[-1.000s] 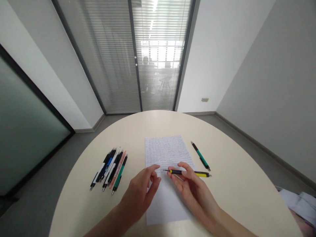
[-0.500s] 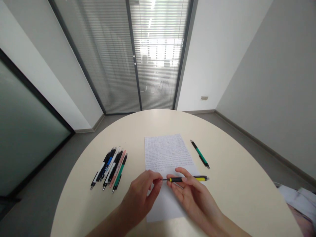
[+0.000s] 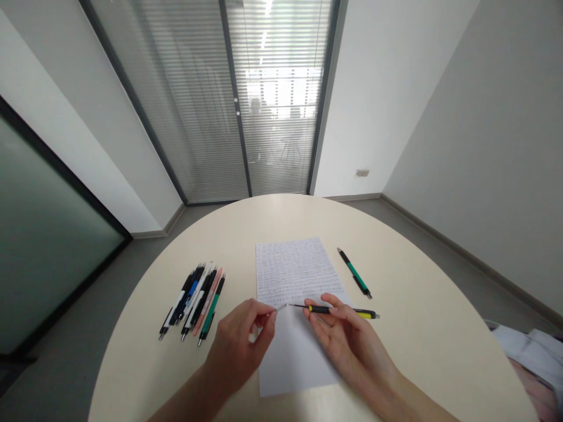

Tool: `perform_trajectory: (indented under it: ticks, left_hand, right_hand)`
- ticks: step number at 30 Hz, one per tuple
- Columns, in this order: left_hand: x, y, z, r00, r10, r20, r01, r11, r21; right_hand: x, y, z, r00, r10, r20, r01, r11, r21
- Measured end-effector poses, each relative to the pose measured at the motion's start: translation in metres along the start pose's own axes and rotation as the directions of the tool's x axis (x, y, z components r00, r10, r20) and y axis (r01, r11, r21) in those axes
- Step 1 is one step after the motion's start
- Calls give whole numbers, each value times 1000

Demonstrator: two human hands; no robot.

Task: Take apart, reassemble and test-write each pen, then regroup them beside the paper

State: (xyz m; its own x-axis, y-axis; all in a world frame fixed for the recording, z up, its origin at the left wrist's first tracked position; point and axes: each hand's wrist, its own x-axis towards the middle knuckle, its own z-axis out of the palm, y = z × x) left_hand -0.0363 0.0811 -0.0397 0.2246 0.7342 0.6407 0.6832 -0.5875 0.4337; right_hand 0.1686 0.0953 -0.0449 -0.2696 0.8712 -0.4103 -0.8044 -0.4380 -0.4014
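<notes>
My left hand (image 3: 244, 334) is closed in a pinch over the paper. Between its thumb and forefinger sticks out a short, thin grey piece (image 3: 280, 308) that looks like a pen spring; its exact form is too small to make out. My right hand (image 3: 347, 334) has its fingers curled around a yellow and black pen (image 3: 321, 309). From the pen's open front end a thin dark refill (image 3: 299, 306) projects, its pale tip close to the grey piece. Beneath both hands lies a sheet of paper (image 3: 285, 366), its upper half covered in handwriting.
Several pens (image 3: 193, 302) lie side by side on the left of the round table (image 3: 145, 363), white, black, blue, pink and green. A green and black pen (image 3: 354, 273) rests to the right of the paper. Past the right table edge sits some white cloth-like material (image 3: 523, 351).
My left hand has drawn left, away from the refill's tip, with the thin grey piece in its pinch. The pen in my right hand has shifted slightly right and more refill shows.
</notes>
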Motion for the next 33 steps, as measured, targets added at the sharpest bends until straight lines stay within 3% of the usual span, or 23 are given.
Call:
perform_trajectory:
  ticks: [3,6,13,18,24,29,33]
  left_hand:
    - [-6,0,4,994,107,-14,-105,988,113]
    - [-13,2,14,985,165,54,-173,958,229]
    - [-22,0,36,981,112,156,-165,910,381]
    - [-23,-4,42,971,-14,237,-82,917,389]
    - [-21,-5,42,960,-69,272,-40,926,375]
    - [-19,-5,41,952,-79,297,-36,931,363]
    - [-18,-2,36,973,-6,229,-58,960,272]
  right_hand:
    - [4,-6,-1,996,-56,-68,57,998,11]
    - [4,-10,1,992,-87,-94,89,996,19]
    - [-1,-9,3,993,-53,-110,56,998,27]
    - [0,-9,2,994,-33,-109,36,999,29]
    - [-1,-8,3,996,-21,-81,25,999,43]
    - [0,-8,2,997,-22,-76,25,999,31]
    - [0,-7,1,996,-19,-85,22,999,35]
